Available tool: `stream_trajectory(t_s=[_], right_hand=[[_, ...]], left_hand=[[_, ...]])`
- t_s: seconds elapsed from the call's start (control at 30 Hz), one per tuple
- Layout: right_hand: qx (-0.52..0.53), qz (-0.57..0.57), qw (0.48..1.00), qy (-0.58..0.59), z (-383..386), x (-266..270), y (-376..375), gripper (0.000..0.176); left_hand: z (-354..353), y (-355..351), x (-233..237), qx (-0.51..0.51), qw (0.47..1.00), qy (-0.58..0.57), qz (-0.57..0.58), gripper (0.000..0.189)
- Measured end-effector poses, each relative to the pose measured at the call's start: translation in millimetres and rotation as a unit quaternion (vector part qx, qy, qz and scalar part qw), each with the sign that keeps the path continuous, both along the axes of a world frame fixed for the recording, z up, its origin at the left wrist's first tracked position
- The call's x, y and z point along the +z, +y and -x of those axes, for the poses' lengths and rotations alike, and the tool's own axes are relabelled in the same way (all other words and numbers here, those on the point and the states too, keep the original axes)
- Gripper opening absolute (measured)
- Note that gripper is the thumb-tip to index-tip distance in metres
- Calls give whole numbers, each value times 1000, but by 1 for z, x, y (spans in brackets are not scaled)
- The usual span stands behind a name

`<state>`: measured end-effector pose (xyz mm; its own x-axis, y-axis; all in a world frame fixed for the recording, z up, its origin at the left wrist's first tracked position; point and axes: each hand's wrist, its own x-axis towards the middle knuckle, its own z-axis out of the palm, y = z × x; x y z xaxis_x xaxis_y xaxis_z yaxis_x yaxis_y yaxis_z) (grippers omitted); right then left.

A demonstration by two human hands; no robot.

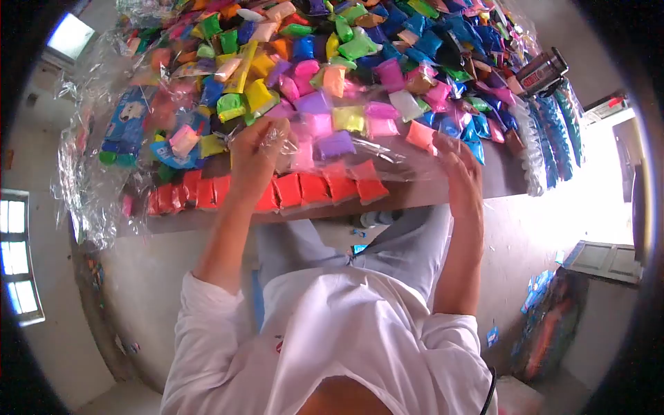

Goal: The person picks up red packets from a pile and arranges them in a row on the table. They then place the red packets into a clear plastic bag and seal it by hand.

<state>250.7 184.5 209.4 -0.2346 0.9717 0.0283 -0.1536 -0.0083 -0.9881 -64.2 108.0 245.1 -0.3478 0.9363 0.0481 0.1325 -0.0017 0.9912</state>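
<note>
My left hand (261, 144) is closed, its fingers bunched on the crinkled edge of a clear plastic bag (387, 153). The film stretches rightward over pink, purple and yellow packets. My right hand (458, 160) has its fingers closed at the end of a salmon-coloured packet (419, 135), by the bag's right side. Just below the bag, a row of red packets (311, 188) lies along the table's near edge, partly covered by my left forearm. A purple packet (335, 144) shows between my hands.
A large heap of small coloured packets (360, 45) covers the table (503, 173). Loose clear film (90, 166) hangs over its left side. At the right stand a dark cylindrical container (541, 72) and strips of blue packaging (550, 142). Bundled packaging (550, 325) rests on the floor.
</note>
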Motion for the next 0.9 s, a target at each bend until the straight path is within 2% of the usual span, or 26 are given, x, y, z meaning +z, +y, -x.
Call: stream_trajectory(t_s=[0.03, 0.07, 0.1, 0.17, 0.2, 0.27, 0.3, 0.37, 0.4, 0.47, 0.53, 0.6, 0.63, 0.7, 0.83, 0.9], right_hand=[[-40, -9, 995, -92, 0, 4, 1, 41], [-44, -19, 989, -143, 1, 5, 4, 33], [-45, -17, 989, -142, 1, 7, 7, 33], [-43, -112, 920, -374, 0, 9, 11, 17], [-42, -110, 920, -374, 1, 9, 10, 17], [-132, -227, 891, -370, 9, 10, 9, 9], [-130, -227, 892, -369, 11, 11, 8, 9], [-204, -299, 849, -384, 14, 15, 5, 7], [-201, -303, 855, -371, 14, 17, 3, 6], [-197, -277, 859, -382, 14, 22, -3, 7], [-195, -250, 862, -396, 12, 26, -4, 8], [-119, -255, 889, -361, 6, 29, -2, 10], [-119, -255, 889, -362, 4, 30, 0, 10], [-57, -195, 912, -356, 2, 31, 3, 13], [-46, -173, 914, -364, 3, 27, 8, 13], [-42, -118, 889, -440, 5, 34, 10, 15]], left_hand=[[0, 1, -3, -6, 1000, 3, -4, 25], [0, 1, -5, -11, 1000, 7, -8, 25], [0, 1, -5, -12, 1000, 8, -6, 25], [-3, 2, -4, 1, 998, 52, -33, 25], [-3, 2, -4, 1, 998, 52, -32, 25], [-2, 3, -4, 7, 996, 78, -38, 25], [0, 4, -7, 9, 996, 79, -37, 25], [6, 4, -15, -24, 993, 117, -6, 27], [7, 3, -14, -22, 993, 118, -5, 27], [5, 1, -11, -29, 991, 122, 50, 30], [4, 1, -9, -28, 989, 140, 30, 30], [3, 1, -11, -29, 987, 156, 11, 30], [3, 2, -12, -28, 991, 129, 21, 30], [4, 5, -15, -27, 994, 99, 30, 30], [3, 8, -20, -53, 990, 127, 10, 29], [4, 9, -20, -61, 987, 146, 4, 29]])
